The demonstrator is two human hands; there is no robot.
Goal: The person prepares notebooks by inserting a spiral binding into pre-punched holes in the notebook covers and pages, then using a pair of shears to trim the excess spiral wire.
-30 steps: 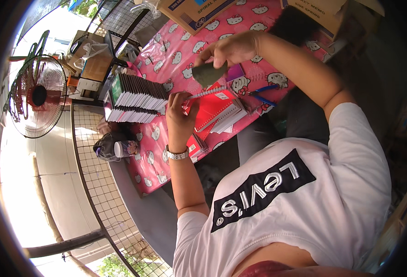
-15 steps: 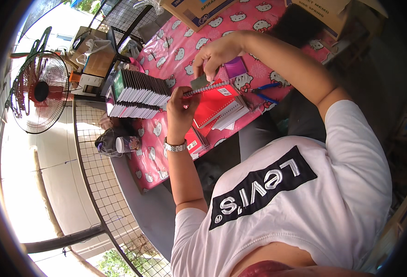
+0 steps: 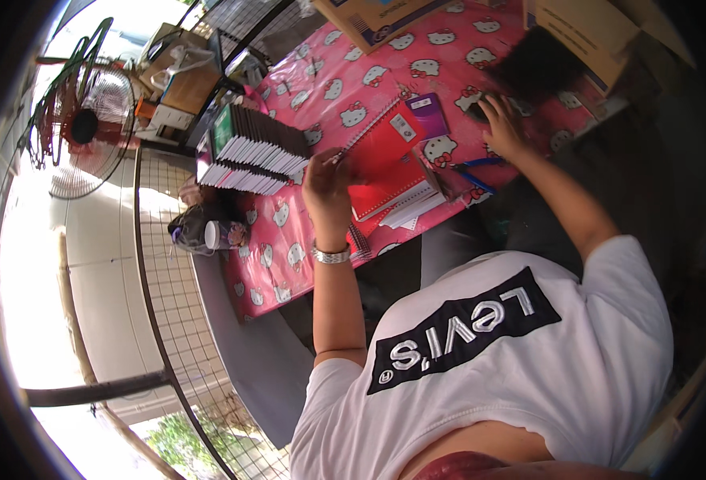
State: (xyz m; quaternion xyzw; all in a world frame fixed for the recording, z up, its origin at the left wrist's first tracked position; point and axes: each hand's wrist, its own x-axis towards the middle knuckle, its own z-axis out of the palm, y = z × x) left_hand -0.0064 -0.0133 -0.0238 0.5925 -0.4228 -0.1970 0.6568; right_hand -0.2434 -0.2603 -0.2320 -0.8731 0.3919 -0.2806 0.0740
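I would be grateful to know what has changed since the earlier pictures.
The right hand has moved rightward, away from the red spiral-bound notebook, bringing the dark card to the pink patterned tablecloth; whether it has let go is unclear. The notebook's coil slants more steeply. The left hand still holds the notebook; the blue-handled pliers and purple notebook lie as before.

Fan [image 3: 85, 126] seen far left. Cup [image 3: 229, 234] placed beside dark bag [image 3: 190, 230], near wire mesh [image 3: 178, 300]. Cardboard box [image 3: 385, 18] set at far edge of worktop [image 3: 401, 60], second box [image 3: 583, 38] farther right. Greenery [image 3: 183, 440] glimpsed lower left.
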